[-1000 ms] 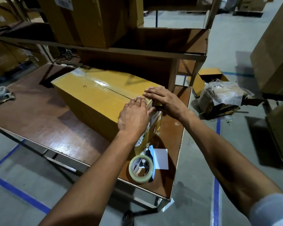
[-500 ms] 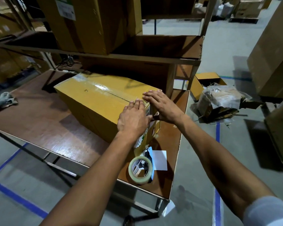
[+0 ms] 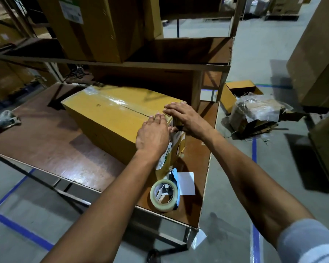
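Observation:
A yellow cardboard box [image 3: 106,111] lies on the brown table [image 3: 46,141], its top seam covered with clear tape. My left hand [image 3: 153,136] presses flat on the box's near top corner, fingers straight and together. My right hand [image 3: 184,117] lies flat over the same end of the box, fingers spread across the taped edge. A roll of clear tape on a blue dispenser [image 3: 164,194] rests on the table just below my left wrist, beside a white card [image 3: 186,183].
A shelf [image 3: 178,65] with large cardboard boxes [image 3: 95,27] hangs close above the table's back. A grey rag [image 3: 3,120] lies at the table's left. On the floor to the right are an open yellow box [image 3: 237,92] and plastic-wrapped scrap cardboard [image 3: 258,112]. Blue tape lines mark the floor.
Both hands stay pressed on the box's near end; the left hand has shifted slightly along the top edge. The camera view has tilted a little.

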Demonstrator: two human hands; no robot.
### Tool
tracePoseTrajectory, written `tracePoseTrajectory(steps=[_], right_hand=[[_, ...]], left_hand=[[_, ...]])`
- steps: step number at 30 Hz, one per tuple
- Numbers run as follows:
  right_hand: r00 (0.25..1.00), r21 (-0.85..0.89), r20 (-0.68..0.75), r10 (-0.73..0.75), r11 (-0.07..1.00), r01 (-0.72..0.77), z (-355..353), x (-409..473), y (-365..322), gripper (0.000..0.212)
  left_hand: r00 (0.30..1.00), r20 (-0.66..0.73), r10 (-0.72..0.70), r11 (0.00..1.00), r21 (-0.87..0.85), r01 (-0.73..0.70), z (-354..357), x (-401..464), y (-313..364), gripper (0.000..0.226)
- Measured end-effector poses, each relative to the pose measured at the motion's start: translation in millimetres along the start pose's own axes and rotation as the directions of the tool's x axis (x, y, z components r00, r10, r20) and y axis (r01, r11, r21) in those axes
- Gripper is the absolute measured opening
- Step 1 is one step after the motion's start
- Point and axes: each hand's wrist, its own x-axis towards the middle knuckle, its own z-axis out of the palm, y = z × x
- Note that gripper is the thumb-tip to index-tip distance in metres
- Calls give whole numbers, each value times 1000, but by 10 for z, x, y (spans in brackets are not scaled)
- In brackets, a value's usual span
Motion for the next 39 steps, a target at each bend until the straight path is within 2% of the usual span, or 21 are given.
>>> tracePoseTrajectory(steps=[5, 9, 13, 15, 19, 22, 25, 26, 31, 39], right_hand=[[1000, -24, -19, 17, 1000, -17, -7, -1, -49, 83], [1000, -108, 24, 20, 994, -17, -18, -16, -85, 102], [998, -158, 57, 21, 987, -12, -25, -1, -110, 106], [994, -143, 107, 9, 990, 6, -108, 16, -92, 99], [986, -55, 167, -3, 998, 12, -265, 62, -80, 67], [993, -72, 122, -1, 997, 10, -231, 28, -103, 73], [995, -75, 98, 18, 997, -11, -162, -1, -80, 67], [996, -84, 90, 23, 996, -16, -145, -2, -66, 68], [996, -197, 80, 48, 980, -32, -35, -32, -60, 104], [994, -255, 71, 78, 965, -58, -25, -62, -89, 112]], left_hand=[[1000, -3, -12, 1000, 7, 12, -4, -25, 17, 74], [1000, -2, 2, 1000, 30, -2, -1, -38, 30, 83], [1000, 14, 24, 998, 54, -24, 30, -43, 0, 91], [999, 18, 34, 998, 52, -35, 43, -41, -16, 92], [1000, -26, -2, 1000, -27, 2, 20, -63, -3, 69], [999, -33, -3, 1000, -13, 3, 14, -58, 7, 62], [999, -43, -3, 1000, 1, 3, 28, -48, 6, 66], [999, -42, 1, 1000, 8, 0, 31, -39, 7, 68], [998, -57, 28, 997, 79, -23, 94, -6, -8, 76], [996, -62, 69, 990, 125, -60, 135, 17, -32, 96]])
